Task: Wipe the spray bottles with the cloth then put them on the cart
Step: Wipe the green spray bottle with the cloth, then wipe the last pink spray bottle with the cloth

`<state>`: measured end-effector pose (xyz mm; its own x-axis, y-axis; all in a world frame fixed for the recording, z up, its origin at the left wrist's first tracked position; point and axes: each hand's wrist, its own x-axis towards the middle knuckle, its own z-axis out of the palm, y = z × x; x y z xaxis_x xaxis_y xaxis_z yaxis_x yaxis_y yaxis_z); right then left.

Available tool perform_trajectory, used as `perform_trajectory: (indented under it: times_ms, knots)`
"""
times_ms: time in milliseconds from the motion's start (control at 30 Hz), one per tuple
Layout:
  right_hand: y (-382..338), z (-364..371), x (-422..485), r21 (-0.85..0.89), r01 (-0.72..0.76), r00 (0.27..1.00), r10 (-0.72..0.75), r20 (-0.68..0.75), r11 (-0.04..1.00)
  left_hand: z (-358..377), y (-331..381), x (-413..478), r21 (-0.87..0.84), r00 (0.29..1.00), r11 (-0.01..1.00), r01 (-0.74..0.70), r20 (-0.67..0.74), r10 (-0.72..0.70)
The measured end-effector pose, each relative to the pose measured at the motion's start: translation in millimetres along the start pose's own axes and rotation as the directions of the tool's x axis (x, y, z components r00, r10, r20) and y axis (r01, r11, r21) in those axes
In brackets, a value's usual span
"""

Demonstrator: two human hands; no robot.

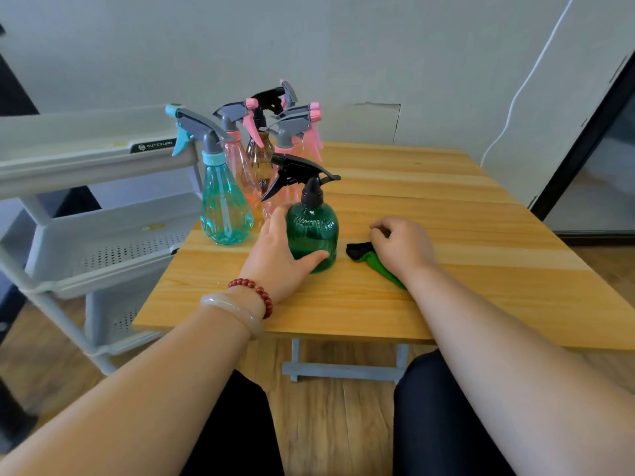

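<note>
A dark green spray bottle (314, 231) with a black trigger head stands upright on the wooden table (446, 207). My left hand (280, 255) grips its round body from the left, thumb across the front. My right hand (402, 245) rests with curled fingers on a green and black cloth (367, 257) lying just right of the bottle. Behind stand a teal bottle (225, 207), several pink bottles (240, 166) and a brown bottle (262, 156). The grey cart (103, 235) stands left of the table.
The cart's perforated middle tray (113, 255) and top tray (68, 149) sit beside the table's left edge. A white cable (515, 97) runs down the wall behind. A dark door frame (584, 139) stands at the right. My legs are below the table's near edge.
</note>
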<state>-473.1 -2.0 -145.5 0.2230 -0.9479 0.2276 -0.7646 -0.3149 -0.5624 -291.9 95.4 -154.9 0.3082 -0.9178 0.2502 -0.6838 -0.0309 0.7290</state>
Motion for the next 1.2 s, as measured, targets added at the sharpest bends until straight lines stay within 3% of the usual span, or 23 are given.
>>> perform_trajectory:
  times_ms: [567,967,1100,1200]
  knots:
    - [0,5,0,-0.11,0.05,0.999,-0.05,0.003,0.993,-31,-13,-11,0.065,0.993,0.993,0.102,-0.068,-0.097]
    - [3,7,0,-0.114,0.06,0.998,-0.06,0.003,0.992,-11,-4,-33,0.129,0.939,0.991,-0.045,-0.333,0.086]
    - [3,7,0,-0.122,0.076,0.997,-0.076,0.005,0.99,-6,-3,-32,0.131,0.926,0.989,-0.066,-0.362,0.109]
    - [3,8,1,-0.121,0.083,0.997,-0.082,0.016,0.989,-3,1,-30,0.208,0.903,0.968,-0.142,-0.373,0.213]
